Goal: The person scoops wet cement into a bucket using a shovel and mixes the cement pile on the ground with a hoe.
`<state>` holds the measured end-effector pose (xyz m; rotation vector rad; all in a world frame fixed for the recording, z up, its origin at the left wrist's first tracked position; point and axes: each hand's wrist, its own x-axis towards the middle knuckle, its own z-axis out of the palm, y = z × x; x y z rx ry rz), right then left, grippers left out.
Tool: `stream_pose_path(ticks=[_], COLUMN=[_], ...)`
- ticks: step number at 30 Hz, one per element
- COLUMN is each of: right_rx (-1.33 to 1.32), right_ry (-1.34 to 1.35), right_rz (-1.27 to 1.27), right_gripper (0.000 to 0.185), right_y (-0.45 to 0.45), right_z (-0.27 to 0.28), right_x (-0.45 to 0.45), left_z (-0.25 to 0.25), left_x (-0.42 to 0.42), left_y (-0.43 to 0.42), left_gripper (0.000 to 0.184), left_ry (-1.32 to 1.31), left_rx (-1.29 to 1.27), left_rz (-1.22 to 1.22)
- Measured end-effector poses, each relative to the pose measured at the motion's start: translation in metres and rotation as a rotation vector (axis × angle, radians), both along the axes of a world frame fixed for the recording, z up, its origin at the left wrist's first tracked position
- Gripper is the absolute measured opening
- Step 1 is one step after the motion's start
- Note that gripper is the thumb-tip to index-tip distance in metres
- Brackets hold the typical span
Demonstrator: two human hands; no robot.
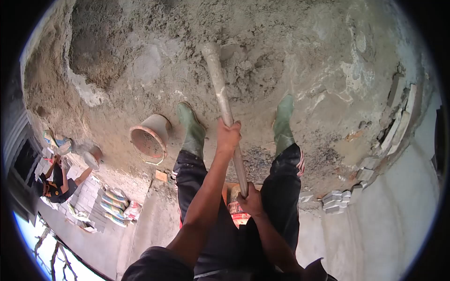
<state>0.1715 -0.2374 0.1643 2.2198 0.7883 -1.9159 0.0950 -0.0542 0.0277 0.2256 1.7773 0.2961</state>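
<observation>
My left hand [228, 136] is wrapped around the middle of a long wooden-handled hoe [220, 84]. Lower down, close to my thighs, my right hand [251, 200] grips the handle's end. The hoe slants away from me, and its far end sits in wet grey mortar [248, 70]. Most of the blade is hidden in the mix. My two green rubber boots [191, 124] stand apart, one on either side of the handle.
A mortar-stained bucket [152, 136] leans left of my boots. Farther left, a co-worker [58, 182] bends beside another bucket [93, 157], near stacked sacks [115, 206]. Grey paving blocks [336, 201] and slabs [398, 131] lie on the right. Something red [240, 218] shows behind my legs.
</observation>
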Motion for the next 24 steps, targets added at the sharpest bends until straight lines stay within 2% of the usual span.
stream_pose_path(ticks=[3,4,6,8,9,11,12,14,15,16,17,18,19,22,24], right_rx=[0.294,0.492,0.645,0.623,0.586,0.525,0.484,0.353,0.267,0.156,0.097,0.155,0.209,0.023,0.225], right_ry=[0.081,0.051,0.07,0.17,0.194,0.226,0.228,0.18,0.132,0.056,0.091,0.001,-0.008,0.025,0.019], right_rz=[-0.104,-0.077,-0.04,-0.066,-0.066,-0.102,-0.143,-0.18,-0.176,-0.121,-0.168,-0.059,-0.031,0.018,0.05], right_gripper=[0.039,0.04,0.037,0.033,0.032,0.032,0.033,0.034,0.034,0.038,0.038,0.039,0.04,0.041,0.043], right_y=[-0.005,0.024,0.129,0.225,0.27,0.313,0.315,0.291,0.254,0.216,0.175,0.127,0.087,0.047,0.003], right_z=[-0.041,-0.069,-0.11,-0.143,-0.153,-0.162,-0.163,-0.157,-0.148,-0.127,-0.108,-0.102,-0.094,-0.029,-0.029], right_x=[-0.009,-0.011,-0.014,-0.018,-0.018,-0.021,-0.021,-0.024,-0.028,-0.021,-0.006,0.004,0.02,0.045,0.038], left_z=[0.04,0.047,0.042,0.014,-0.004,-0.059,-0.091,-0.153,-0.161,-0.176,-0.161,-0.158,-0.114,-0.049,0.002], left_x=[-0.025,-0.032,-0.044,-0.054,-0.063,-0.067,-0.07,-0.075,-0.058,-0.05,-0.034,-0.023,-0.009,-0.004,-0.004], left_y=[0.041,0.078,0.167,0.258,0.301,0.359,0.363,0.327,0.276,0.209,0.151,0.106,0.088,0.022,0.014], left_gripper=[0.024,0.024,0.024,0.024,0.02,0.019,0.019,0.018,0.017,0.017,0.022,0.029,0.03,0.027,0.027], left_ry=[0.107,0.156,0.212,0.19,0.208,0.225,0.198,0.101,0.067,0.011,0.003,0.008,-0.008,-0.047,0.034], left_rx=[0.27,0.366,0.587,0.852,0.834,0.871,0.7,0.321,0.129,0.088,0.096,0.103,0.091,0.109,0.057], left_rz=[0.007,0.027,0.016,0.026,-0.068,-0.073,-0.161,-0.306,-0.238,-0.202,-0.118,0.026,0.054,0.109,0.171])
